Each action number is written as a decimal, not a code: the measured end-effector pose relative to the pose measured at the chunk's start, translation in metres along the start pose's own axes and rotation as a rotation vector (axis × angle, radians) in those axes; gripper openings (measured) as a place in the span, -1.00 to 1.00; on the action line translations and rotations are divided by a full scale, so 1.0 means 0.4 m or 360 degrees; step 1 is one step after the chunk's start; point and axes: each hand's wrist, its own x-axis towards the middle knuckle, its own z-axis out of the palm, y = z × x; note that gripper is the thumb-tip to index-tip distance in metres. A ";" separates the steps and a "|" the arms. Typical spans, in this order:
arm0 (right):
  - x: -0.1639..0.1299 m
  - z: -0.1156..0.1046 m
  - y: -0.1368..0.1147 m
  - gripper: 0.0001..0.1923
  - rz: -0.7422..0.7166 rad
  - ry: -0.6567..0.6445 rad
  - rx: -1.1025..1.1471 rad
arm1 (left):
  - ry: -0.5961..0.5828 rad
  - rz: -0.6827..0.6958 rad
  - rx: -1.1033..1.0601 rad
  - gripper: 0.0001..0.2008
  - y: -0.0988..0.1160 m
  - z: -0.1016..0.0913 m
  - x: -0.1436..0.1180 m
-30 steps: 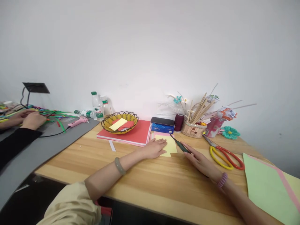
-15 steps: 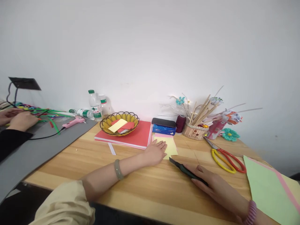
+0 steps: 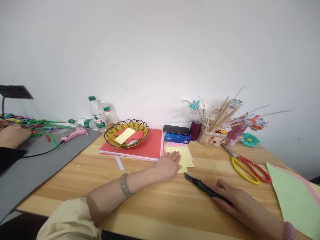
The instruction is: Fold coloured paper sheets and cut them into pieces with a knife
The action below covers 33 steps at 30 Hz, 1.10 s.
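Observation:
My left hand lies flat, fingers stretched out, on a few small sheets of yellow paper. Pink paper peeks out from beneath their far and right edges. In my right hand is a dark green utility knife, its fingers wrapped round the handle. The blade is out and points at the near corner of the yellow paper, a little apart from it. A narrow white strip rests on the wood left of my left hand.
A yellow basket with paper pieces stands on red paper. Red-and-yellow scissors and green sheets lie right. Behind are a blue tissue pack, purple thread and a stick holder. A co-worker's hand and pink glue gun are left.
The view has shifted slightly. The near yellow sheets now look spread apart, with a lower corner showing under my left hand. The knife stays in my right hand, close to the paper.

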 end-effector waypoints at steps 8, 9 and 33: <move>0.003 -0.009 -0.015 -0.53 -0.0014 0.0007 0.0046 | 0.0033 0.0035 -0.0031 -0.54 -0.006 -0.006 -0.018; 0.001 -0.011 -0.020 -0.53 -0.0024 -0.0019 0.0040 | 0.0038 0.0053 -0.0026 -0.54 -0.005 -0.008 -0.023; -0.018 0.006 -0.043 -0.52 -0.0114 -0.0045 -0.0042 | -0.0028 0.0215 -0.0136 -0.54 -0.009 -0.024 -0.071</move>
